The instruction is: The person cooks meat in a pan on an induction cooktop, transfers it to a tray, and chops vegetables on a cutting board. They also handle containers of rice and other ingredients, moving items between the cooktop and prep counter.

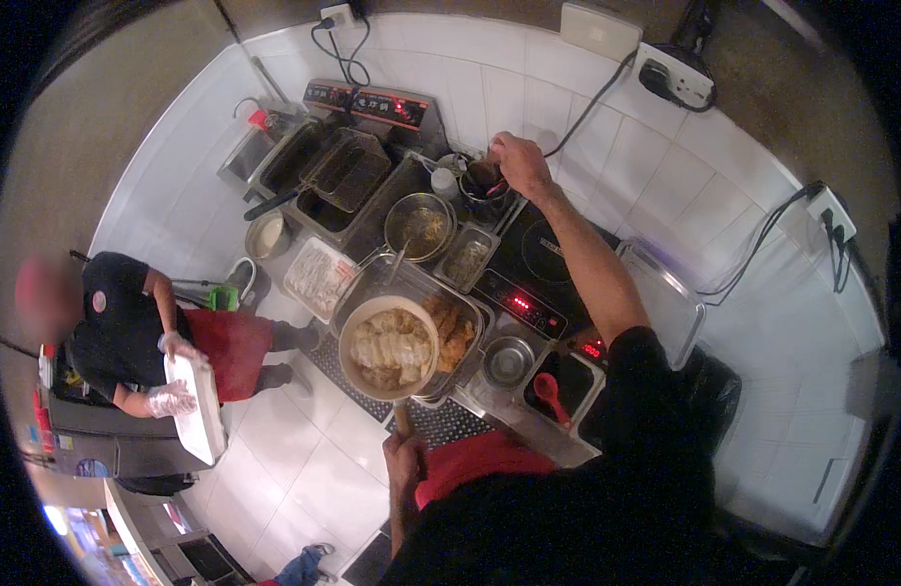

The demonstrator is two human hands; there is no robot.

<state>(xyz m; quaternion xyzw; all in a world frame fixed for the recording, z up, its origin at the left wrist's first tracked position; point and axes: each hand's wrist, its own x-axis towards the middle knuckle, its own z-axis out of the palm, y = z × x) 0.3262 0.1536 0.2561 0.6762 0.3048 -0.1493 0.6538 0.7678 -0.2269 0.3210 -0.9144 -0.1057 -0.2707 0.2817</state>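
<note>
My left hand grips the wooden handle of a cream-coloured pan. Pale, sliced food with a cooked coating fills the pan, which is held over a metal tray. Browned fried pieces lie in that tray, partly covered by the pan. My right hand reaches to the back of the counter, fingers bent at the top of a dark container holding utensils. Whether the fingers have closed on a utensil is hard to make out.
An induction cooker with lit red digits lies right of the tray. Behind are a deep fryer with a wire basket, and a strainer bowl. A red ladle rests at front right. At left, a gloved co-worker holds a white tray.
</note>
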